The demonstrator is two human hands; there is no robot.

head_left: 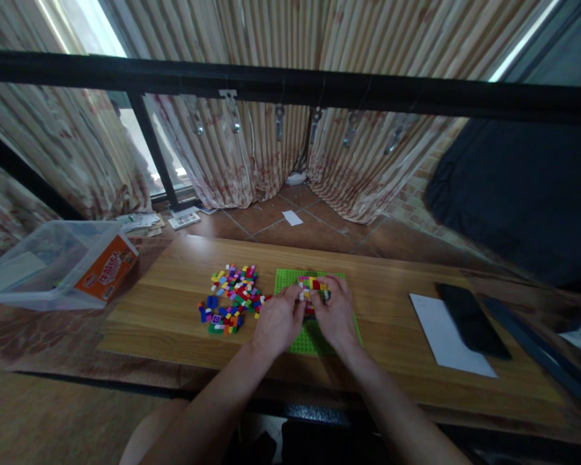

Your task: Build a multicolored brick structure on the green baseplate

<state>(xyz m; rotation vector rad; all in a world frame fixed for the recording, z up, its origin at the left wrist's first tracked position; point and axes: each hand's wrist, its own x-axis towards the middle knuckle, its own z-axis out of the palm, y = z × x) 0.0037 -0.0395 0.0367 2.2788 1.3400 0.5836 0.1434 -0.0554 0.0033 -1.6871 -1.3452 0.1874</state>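
A many-coloured toy brick build stands on a green baseplate in the middle of the wooden board. My left hand is at the left side of the build, its fingers bent together at the edge; whatever lies between the fingertips is too small to make out. Around the right side of the build curls my right hand, fingers and thumb touching it. Both hands hide part of the build and the plate. Left of the baseplate lies a loose pile of small coloured toy bricks.
A clear plastic bin with an orange label stands at the left. To the right, a dark phone-like slab overlaps a white sheet. A black rail crosses in front of the curtains. Papers lie beyond the board.
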